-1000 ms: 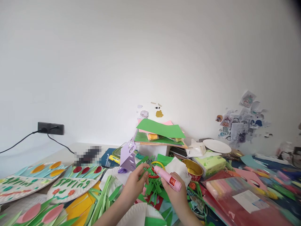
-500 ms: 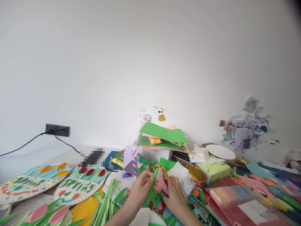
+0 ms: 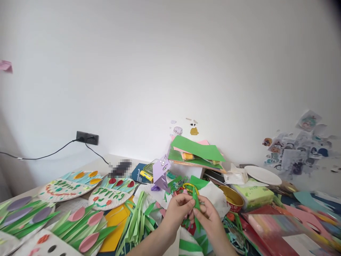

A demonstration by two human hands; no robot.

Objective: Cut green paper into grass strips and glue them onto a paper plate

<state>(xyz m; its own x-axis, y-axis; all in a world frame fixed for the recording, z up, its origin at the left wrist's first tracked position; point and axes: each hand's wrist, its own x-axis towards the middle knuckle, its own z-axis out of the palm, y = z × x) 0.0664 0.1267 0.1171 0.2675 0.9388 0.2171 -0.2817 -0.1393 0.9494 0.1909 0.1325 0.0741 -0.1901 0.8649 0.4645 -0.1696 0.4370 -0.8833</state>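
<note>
A narrow green paper leaf (image 3: 197, 204) stands upright between my two hands over the middle of the table. My left hand (image 3: 181, 209) pinches it from the left side, fingers bent. From the right, the thumb and fingers of my right hand (image 3: 208, 212) are closed on the same leaf. Just behind the fingers lies something with a yellow ring-shaped handle (image 3: 190, 186), partly covered. Green paper scraps (image 3: 189, 245) and a white sheet lie beneath my wrists.
Paper-plate crafts lettered "Spring" (image 3: 110, 199) and paper tulips (image 3: 78, 214) fill the left side. Pale green strips (image 3: 137, 217) lie beside my left forearm. A gold-lined tin (image 3: 233, 199), a tissue pack (image 3: 253, 195) and coloured packets (image 3: 279, 227) are to the right.
The pink tool that was in my right hand is out of its grip. Both hands now hold the green leaf upright. The view has swung left, showing more paper tulips.
</note>
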